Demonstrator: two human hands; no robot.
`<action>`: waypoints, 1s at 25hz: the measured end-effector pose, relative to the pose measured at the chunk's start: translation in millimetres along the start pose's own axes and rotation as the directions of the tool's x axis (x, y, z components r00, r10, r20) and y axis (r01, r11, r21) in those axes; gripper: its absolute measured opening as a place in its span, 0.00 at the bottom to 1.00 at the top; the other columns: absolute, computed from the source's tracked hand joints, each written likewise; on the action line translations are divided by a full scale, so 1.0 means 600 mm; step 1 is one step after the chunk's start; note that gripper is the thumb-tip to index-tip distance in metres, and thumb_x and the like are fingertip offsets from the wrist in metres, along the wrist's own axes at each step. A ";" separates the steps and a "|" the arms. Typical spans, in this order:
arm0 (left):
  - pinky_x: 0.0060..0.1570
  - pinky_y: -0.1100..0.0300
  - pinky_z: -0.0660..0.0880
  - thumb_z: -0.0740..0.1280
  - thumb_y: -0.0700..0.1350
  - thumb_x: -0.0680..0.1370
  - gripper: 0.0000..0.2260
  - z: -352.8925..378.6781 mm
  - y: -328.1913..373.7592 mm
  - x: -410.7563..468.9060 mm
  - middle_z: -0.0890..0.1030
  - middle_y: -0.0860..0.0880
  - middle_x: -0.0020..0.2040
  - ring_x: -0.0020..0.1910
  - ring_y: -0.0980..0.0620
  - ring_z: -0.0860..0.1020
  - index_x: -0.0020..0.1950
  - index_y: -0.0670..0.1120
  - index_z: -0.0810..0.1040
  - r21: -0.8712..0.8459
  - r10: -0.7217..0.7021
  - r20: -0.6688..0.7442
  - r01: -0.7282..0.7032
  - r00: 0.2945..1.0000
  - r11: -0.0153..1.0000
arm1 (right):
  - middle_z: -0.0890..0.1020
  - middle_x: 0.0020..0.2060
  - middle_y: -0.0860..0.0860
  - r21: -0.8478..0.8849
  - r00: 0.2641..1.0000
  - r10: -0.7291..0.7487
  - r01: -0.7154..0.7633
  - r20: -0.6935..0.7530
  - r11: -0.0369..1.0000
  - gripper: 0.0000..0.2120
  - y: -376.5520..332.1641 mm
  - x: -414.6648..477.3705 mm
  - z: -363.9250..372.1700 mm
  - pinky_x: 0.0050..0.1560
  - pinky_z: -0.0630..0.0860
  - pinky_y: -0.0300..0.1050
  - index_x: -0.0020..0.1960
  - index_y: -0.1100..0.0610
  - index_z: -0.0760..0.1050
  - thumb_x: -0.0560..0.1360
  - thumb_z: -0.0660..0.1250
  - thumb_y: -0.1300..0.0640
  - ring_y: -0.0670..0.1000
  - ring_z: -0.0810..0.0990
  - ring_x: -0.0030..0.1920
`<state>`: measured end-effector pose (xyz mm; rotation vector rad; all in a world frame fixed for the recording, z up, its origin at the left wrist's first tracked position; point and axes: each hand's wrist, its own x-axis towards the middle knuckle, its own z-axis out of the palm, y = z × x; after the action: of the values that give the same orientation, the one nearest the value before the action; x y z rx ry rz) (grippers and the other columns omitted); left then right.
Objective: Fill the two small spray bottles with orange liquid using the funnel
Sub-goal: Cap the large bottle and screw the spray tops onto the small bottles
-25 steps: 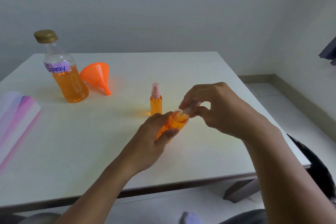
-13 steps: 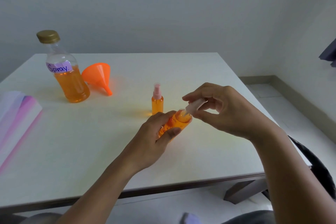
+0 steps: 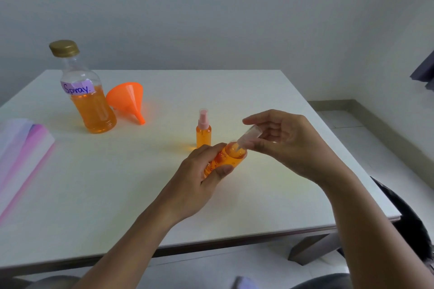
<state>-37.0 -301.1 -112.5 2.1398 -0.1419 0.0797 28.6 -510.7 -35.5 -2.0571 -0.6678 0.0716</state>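
My left hand [image 3: 199, 178] grips a small spray bottle [image 3: 231, 156] full of orange liquid, tilted toward the right above the table. My right hand [image 3: 286, 143] pinches the clear cap [image 3: 250, 136] over that bottle's pink spray head, its upper fingers spread out. A second small spray bottle [image 3: 203, 132], orange with a pink capped top, stands upright just behind my left hand. The orange funnel [image 3: 128, 99] lies on its side at the back left, beside a large bottle [image 3: 90, 101] labelled "Spray." with a gold lid, about half full of orange liquid.
The white table [image 3: 117, 183] has its right edge close to my right forearm. A pink and white sheet [image 3: 21, 148] lies at the left edge. A dark chair [image 3: 408, 225] shows low on the right, with tiled floor beyond.
My right hand has opened its upper fingers and shifted slightly right and up along the spray head. The cap now shows more plainly. My left hand keeps the bottle in place.
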 end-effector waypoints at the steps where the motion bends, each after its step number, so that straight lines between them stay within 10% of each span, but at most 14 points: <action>1: 0.61 0.58 0.71 0.61 0.62 0.77 0.23 0.000 0.000 -0.001 0.74 0.59 0.66 0.63 0.58 0.73 0.72 0.61 0.68 -0.010 0.002 0.002 -0.002 1.000 1.000 | 0.87 0.46 0.45 -0.064 0.999 0.024 -0.026 -0.027 0.998 0.25 0.001 0.000 0.001 0.54 0.84 0.47 0.62 0.48 0.80 0.67 0.76 0.42 0.45 0.86 0.48; 7: 0.59 0.60 0.69 0.60 0.63 0.76 0.24 0.002 0.004 -0.001 0.73 0.60 0.64 0.59 0.64 0.72 0.71 0.62 0.68 -0.019 -0.015 0.005 0.016 1.000 1.000 | 0.86 0.53 0.47 0.094 0.999 -0.036 0.035 0.014 0.995 0.22 0.000 0.000 0.015 0.57 0.83 0.45 0.66 0.54 0.78 0.73 0.75 0.57 0.47 0.86 0.55; 11: 0.51 0.72 0.66 0.60 0.62 0.76 0.19 -0.002 0.013 -0.003 0.72 0.65 0.61 0.55 0.71 0.72 0.67 0.68 0.67 -0.042 -0.006 0.010 0.007 1.000 0.999 | 0.85 0.47 0.45 -0.028 0.997 -0.002 0.000 -0.081 1.000 0.29 -0.001 0.002 0.025 0.53 0.83 0.41 0.65 0.49 0.78 0.67 0.76 0.40 0.44 0.85 0.49; 18: 0.55 0.69 0.73 0.61 0.62 0.75 0.23 -0.002 0.011 -0.001 0.76 0.61 0.62 0.58 0.62 0.75 0.70 0.62 0.69 -0.129 -0.056 0.072 0.065 0.996 0.989 | 0.88 0.48 0.50 0.210 0.999 -0.017 0.027 -0.050 0.977 0.17 0.003 0.004 0.032 0.56 0.83 0.47 0.62 0.55 0.80 0.74 0.74 0.64 0.49 0.86 0.54; 25: 0.48 0.74 0.69 0.68 0.62 0.70 0.21 0.002 0.028 -0.007 0.78 0.62 0.54 0.51 0.64 0.77 0.62 0.61 0.72 -0.035 -0.007 -0.190 0.000 0.982 0.999 | 0.86 0.45 0.45 0.097 0.989 -0.029 0.043 -0.144 0.994 0.14 -0.007 0.017 0.064 0.54 0.84 0.46 0.58 0.50 0.81 0.75 0.75 0.63 0.45 0.86 0.51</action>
<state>-43.5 -310.7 -99.7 2.0848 -0.0274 0.2769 23.6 -474.4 -51.7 -1.9328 -0.6004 -0.0612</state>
